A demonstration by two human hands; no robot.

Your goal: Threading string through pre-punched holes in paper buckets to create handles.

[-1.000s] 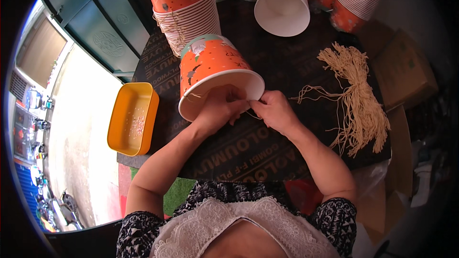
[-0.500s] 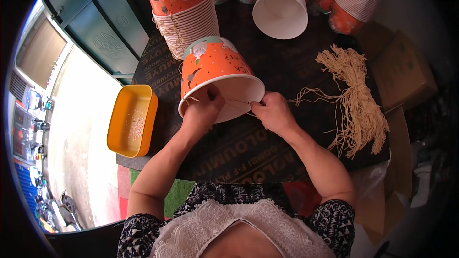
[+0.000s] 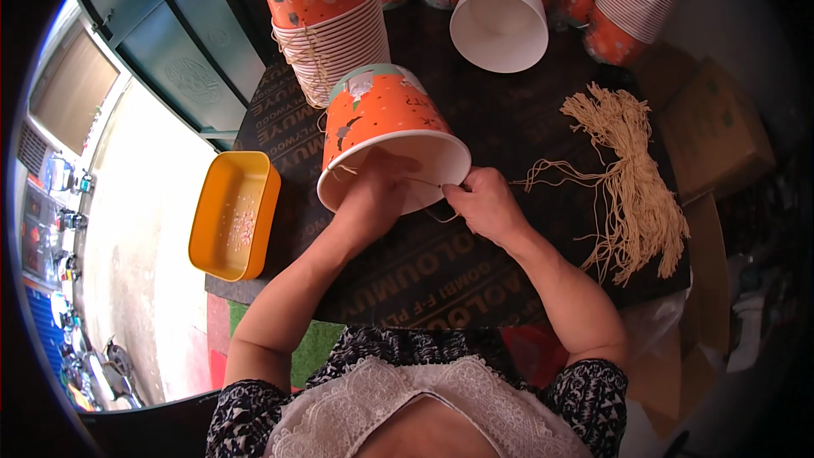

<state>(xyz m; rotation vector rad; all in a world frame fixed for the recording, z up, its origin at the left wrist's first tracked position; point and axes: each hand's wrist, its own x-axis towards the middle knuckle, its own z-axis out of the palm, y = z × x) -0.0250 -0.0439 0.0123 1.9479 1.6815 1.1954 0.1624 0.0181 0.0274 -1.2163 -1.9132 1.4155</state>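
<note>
Orange paper bucket (image 3: 381, 131) lies on side on dark table (image 3: 509, 144), mouth toward person. Left hand (image 3: 377, 195) now reaches inside mouth, having left rim; grip hidden, cannot tell. Right hand (image 3: 483, 203) pinches string (image 3: 424, 182) at rim: threading underway. Yellow tray (image 3: 233, 212) holds small pale bits. White bucket (image 3: 498, 21) empty. String bundle (image 3: 632, 178) well apart.

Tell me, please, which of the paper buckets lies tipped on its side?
The orange bucket under both hands, mouth facing the person; the white bucket sits mouth up, the rest are stacked.
</note>
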